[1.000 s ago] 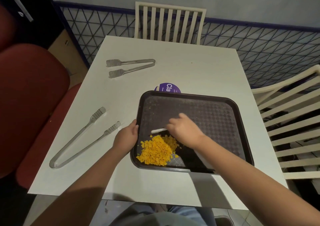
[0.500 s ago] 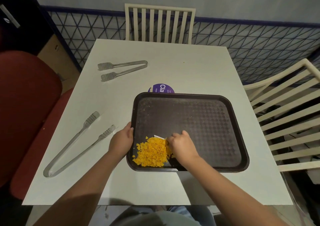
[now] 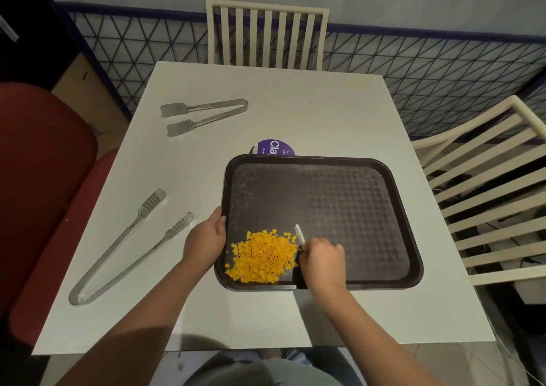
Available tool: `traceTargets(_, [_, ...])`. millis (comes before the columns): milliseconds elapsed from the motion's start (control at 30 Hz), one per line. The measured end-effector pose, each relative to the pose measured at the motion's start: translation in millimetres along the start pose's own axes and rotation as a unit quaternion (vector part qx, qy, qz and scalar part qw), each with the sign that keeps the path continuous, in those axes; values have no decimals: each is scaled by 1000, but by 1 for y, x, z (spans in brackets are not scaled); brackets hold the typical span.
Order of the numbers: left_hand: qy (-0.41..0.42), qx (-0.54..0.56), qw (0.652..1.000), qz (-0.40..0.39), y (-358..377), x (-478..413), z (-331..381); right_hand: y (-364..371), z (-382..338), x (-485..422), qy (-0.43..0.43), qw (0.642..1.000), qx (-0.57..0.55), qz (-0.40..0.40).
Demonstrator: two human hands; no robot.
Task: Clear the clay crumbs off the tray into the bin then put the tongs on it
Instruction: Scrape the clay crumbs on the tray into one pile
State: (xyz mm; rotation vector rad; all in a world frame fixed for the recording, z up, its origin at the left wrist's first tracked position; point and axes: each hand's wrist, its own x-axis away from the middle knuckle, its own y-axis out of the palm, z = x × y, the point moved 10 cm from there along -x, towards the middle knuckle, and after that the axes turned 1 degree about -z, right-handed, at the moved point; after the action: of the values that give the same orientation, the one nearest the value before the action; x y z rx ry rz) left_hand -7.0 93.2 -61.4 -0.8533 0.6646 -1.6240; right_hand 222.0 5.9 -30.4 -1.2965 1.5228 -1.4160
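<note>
1. Our left hand (image 3: pixel 205 239) grips the near left rim of the tray (image 3: pixel 369 208) on the tabletop (image 3: pixel 325 111).
2. Our right hand (image 3: pixel 323 260) pinches a thin white scraper (image 3: pixel 299 233), perhaps a card, beside the crumbs (image 3: pixel 263 257) piled in the tray's near left corner.
3. Long tongs (image 3: pixel 127 247) and short tongs (image 3: pixel 201 115) lie left of the tray.

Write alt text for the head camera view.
A person's right hand pushes a white scraper against a pile of orange clay crumbs in the near-left corner of a dark tray, the left hand gripping its edge. Two metal tongs lie on the white table.
</note>
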Motion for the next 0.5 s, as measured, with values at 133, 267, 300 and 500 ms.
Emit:
traceTargets(133, [1,2,1000,-3,0,1,0,7,-50,6,-72,997,23,9])
traceTargets(267, [4,1,1000,-6,0,0,0,2,-67,10,-138,989,45,21])
traceTargets(300, [5,1,1000,-8,0,-1,0,-3,-66,9,-146,987,53,30])
traceTargets(500, [2,1,1000,-13,0,-1,-1,-20,-35,-20,-132,987,73,57])
